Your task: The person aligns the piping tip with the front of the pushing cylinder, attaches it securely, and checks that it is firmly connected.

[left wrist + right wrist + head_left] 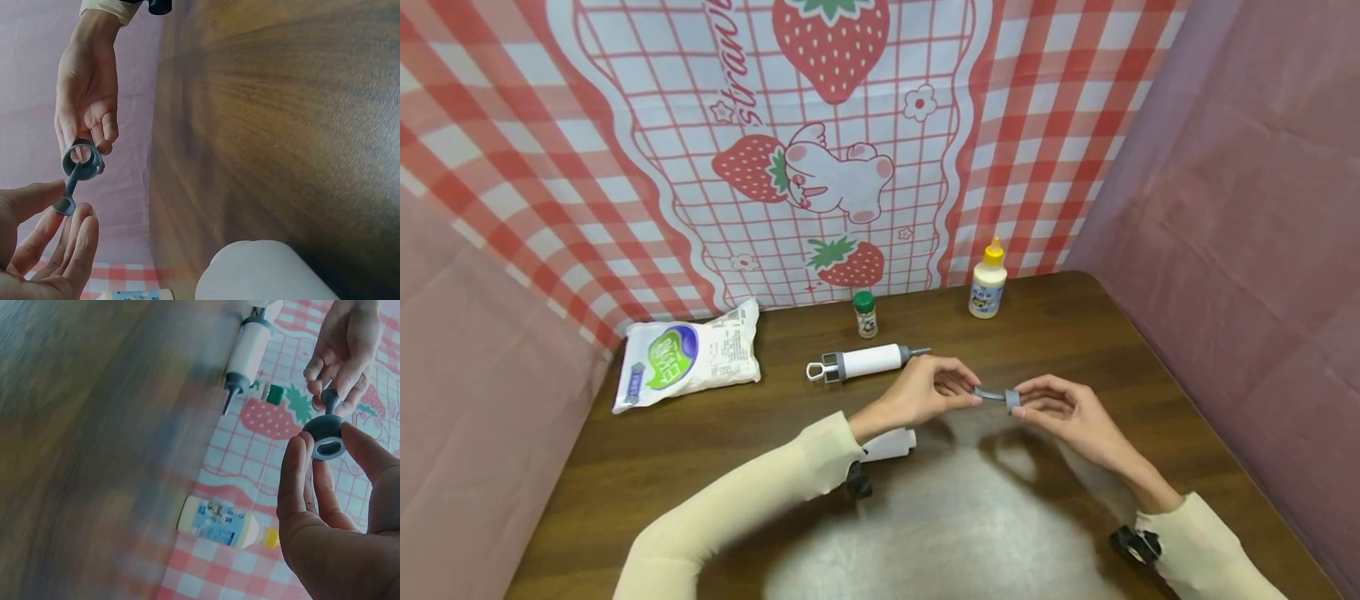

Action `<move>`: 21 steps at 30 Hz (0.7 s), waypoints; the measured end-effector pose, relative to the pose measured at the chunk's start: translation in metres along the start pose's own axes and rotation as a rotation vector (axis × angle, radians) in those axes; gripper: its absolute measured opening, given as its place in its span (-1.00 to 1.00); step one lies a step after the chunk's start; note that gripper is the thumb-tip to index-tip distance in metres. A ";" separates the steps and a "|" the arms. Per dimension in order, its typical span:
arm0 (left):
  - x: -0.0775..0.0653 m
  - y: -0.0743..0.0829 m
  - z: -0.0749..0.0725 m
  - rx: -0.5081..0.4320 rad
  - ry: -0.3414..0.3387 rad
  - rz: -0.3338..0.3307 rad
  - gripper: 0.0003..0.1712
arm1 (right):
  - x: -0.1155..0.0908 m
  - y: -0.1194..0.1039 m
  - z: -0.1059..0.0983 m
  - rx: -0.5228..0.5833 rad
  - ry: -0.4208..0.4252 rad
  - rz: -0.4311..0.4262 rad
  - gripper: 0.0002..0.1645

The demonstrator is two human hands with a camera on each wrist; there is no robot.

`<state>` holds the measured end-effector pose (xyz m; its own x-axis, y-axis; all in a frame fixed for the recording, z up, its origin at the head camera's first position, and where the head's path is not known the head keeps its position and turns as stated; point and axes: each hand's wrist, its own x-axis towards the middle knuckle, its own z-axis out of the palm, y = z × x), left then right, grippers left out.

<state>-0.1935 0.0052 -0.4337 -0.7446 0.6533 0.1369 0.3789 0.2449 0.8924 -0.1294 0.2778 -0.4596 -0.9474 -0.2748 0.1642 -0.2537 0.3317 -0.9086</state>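
Both hands hold a small grey cap (pixel 1012 401) above the table; a thin strap joins its ring to a smaller round end (pixel 64 205). My left hand (pixel 925 392) pinches that smaller end between thumb and fingertips. The ring sits between the thumb and fingers of my right hand (pixel 1067 417), and the strap spans the gap between the hands. In the right wrist view the ring's round opening (pixel 329 448) faces the camera. Just behind the left hand lies a white syringe-like pump (pixel 871 360) with grey ends, a pull handle and a narrow nozzle.
A white tapered object (pixel 887 446) lies partly under the left forearm. Toward the back stand a green-capped jar (pixel 866 317) and a yellow-capped bottle (pixel 987 287). A white printed bag (pixel 692 357) lies at the back left. Patterned cloth (pixel 955 167) hangs behind the wooden table (pixel 1075 333).
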 end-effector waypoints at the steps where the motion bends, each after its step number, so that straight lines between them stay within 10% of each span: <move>1: -0.001 0.000 0.000 -0.003 -0.001 -0.001 -0.72 | 0.000 0.000 0.002 0.002 -0.003 -0.001 -0.70; 21: -0.024 0.004 0.004 -0.090 0.032 -0.047 -0.72 | 0.012 -0.012 0.028 0.092 -0.046 0.014 -0.63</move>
<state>-0.1716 -0.0068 -0.4357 -0.7782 0.6189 0.1066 0.2937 0.2086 0.9328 -0.1321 0.2451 -0.4579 -0.9402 -0.3125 0.1351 -0.2192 0.2520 -0.9426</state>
